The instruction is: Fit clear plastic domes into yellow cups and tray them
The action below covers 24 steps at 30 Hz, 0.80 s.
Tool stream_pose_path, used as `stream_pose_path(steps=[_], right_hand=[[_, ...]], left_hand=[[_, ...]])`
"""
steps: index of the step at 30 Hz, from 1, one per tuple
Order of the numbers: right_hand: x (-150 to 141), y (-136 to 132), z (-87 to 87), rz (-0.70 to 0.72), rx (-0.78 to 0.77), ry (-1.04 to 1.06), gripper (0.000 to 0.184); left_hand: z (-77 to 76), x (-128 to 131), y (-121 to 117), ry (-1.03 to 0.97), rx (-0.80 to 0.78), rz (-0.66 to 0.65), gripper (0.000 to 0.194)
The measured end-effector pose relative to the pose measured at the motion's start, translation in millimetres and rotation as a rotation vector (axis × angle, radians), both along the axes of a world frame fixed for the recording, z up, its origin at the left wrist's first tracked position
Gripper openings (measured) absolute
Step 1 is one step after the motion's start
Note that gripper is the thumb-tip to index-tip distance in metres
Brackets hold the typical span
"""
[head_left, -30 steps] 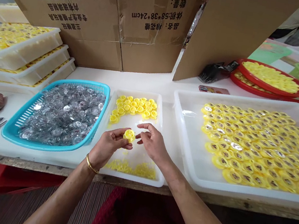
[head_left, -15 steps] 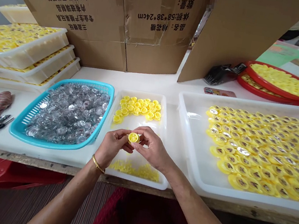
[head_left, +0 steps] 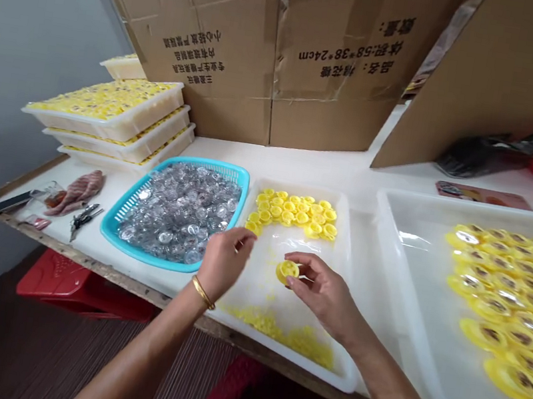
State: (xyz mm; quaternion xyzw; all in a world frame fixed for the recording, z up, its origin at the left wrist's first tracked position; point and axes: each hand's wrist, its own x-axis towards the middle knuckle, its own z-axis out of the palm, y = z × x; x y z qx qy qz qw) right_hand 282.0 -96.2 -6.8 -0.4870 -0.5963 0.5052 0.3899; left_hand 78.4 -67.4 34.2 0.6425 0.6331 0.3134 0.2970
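Note:
My right hand [head_left: 325,293] pinches a small round yellow plastic cup [head_left: 288,271] between thumb and fingers, its opening turned up with small pale yellow bits inside. It is held above a white tray [head_left: 349,364]. Apart from it, my left hand [head_left: 227,257], with a gold bracelet at the wrist, is over the tray's left edge, beside the blue basket. Its fingers are curled closed; whatever they hold, if anything, is hidden. Several more yellow cups [head_left: 301,218] stand at the tray's far end, and yellow crumbs [head_left: 285,334] lie along its near end.
A blue basket [head_left: 113,239] of clear plastic pieces [head_left: 178,212] stands left. A large white tray [head_left: 412,303] with rows of yellow covered pieces is right. Stacked full trays [head_left: 121,126], keys [head_left: 84,219], a striped cloth [head_left: 78,193] and a cardboard box [head_left: 224,112] surround the work area.
My left hand has let go of the yellow cup and moved left towards the blue basket. The right hand keeps the cup. The camera view has turned left.

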Motion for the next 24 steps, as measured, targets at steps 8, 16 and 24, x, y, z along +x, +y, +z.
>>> stream_pose_path(steps=[8,16,24], right_hand=[[-2,5,-5.4,0.062,-0.172,0.079,0.033],[-2,4,-5.9,0.109,-0.204,0.079,0.029],[0,4,-8.9,0.128,-0.197,0.071,0.029]], left_hand=[[0.3,-96,46,0.614,-0.12,0.002,0.012],[-10.9,-97,41,0.279,-0.153,0.009,0.012],[-13.1,-107,37,-0.177,-0.156,0.128,0.027]])
